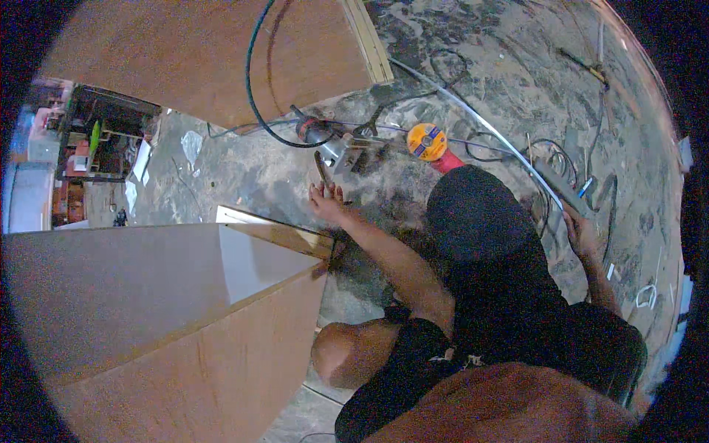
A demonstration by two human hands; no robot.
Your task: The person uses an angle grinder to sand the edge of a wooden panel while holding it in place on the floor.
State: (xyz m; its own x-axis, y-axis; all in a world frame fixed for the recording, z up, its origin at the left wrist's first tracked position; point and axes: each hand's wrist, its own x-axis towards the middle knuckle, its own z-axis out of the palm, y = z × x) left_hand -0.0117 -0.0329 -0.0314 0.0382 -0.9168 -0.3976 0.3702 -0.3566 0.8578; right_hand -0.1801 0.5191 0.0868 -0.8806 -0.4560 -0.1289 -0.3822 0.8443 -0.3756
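My left hand point(327, 204) reaches forward over the concrete floor, fingers curled on a slim dark-brown stick-like piece point(320, 168) that points away from me; its kind is unclear. Just past that piece lies a corded power tool point(317, 134) with a dark body, a red ring and a silver end. My right hand point(582, 233) is out at the right, at the near end of a long thin silver strip point(496, 131). A grey bar point(559, 183) lies beside that strip. The fingers of this hand are partly hidden, so its hold cannot be made out.
A large wooden panel box point(199, 347) stands at left near me; another wooden panel point(185, 59) is at the far left. A yellow disc point(426, 142) with a dark label tops something red before my knee. Black cables point(609, 221) curl across the floor at right.
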